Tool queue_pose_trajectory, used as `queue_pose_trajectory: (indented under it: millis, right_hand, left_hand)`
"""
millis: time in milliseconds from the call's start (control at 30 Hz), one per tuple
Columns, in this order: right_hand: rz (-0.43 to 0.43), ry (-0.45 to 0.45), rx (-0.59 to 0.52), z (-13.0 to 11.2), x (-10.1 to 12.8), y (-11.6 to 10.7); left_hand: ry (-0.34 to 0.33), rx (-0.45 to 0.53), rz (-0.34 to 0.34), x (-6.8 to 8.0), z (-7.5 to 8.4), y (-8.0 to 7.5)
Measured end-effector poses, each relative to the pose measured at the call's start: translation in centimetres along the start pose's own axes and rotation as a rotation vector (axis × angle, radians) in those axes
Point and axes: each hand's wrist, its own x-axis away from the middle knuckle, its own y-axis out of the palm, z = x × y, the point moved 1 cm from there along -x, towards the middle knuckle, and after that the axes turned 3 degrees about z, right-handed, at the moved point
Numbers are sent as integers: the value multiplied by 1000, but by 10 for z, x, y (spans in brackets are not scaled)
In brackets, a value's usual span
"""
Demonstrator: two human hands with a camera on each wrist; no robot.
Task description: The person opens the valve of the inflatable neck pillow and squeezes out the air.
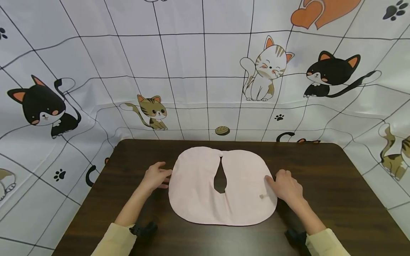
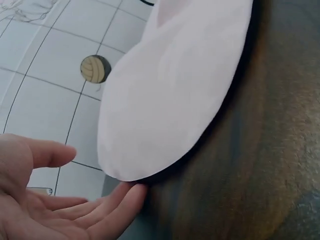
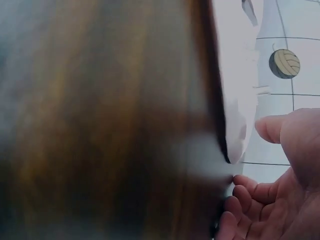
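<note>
A pale pink cloth bib (image 1: 195, 185) with rounded lobes lies spread out on the dark wooden table (image 1: 333, 199). A drop-shaped opening runs down its middle, closed at the top, and a small pale tag sits on its right half. My left hand (image 1: 156, 176) is at the bib's left edge; in the left wrist view its fingertips meet the rim of the cloth (image 2: 165, 100), thumb held apart. On the right side, my right hand (image 1: 287, 186) has its thumb over the bib's edge. In the right wrist view that thumb stands away from the loosely bent fingers (image 3: 255, 192).
Behind the table hangs a white gridded sheet (image 1: 185, 57) printed with cats, paws and hearts. Black straps with dark devices (image 1: 144, 229) sit at both wrists. The table's far edge lies just beyond the bib.
</note>
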Motion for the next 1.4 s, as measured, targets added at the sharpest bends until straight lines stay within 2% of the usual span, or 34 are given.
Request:
queue_pose_trajectory:
  millis: [100,200,367,433,567,667,767,900,1100,1400]
  right_hand:
    - [-22,10,2,1,-3,3]
    - [-46,7,15,0,-5,6]
    - [-92,-27,40,-6,-3,8]
    - [-108,-47,11,-8,-1,5]
    - [-174,-91,-182,-10,-3,-2]
    - [-245,-86,-366,-10,-7,-4]
    - [-283,-80,-483,-8,-11,-6]
    - [-281,-97,-562,-1,-14,-7]
    - [-244,-55,-608,7,-18,-6]
    - [-182,-35,-627,16,-20,-5]
  left_hand:
    - [-42,36,-71,0,4,1]
    - [-64,32,-118,-1,3,5]
    - [-83,23,-108,-4,-3,11]
    - [-82,30,-100,-5,-4,12]
    - [-64,18,-100,-8,-4,15]
    - [-69,-7,-85,-9,-6,15]
    - [-80,-26,-81,-9,-9,14]
    - [-84,-22,-90,-12,-12,13]
    - [-46,-13,-75,-16,-14,11]
    - [-53,88,17,-31,-12,12]
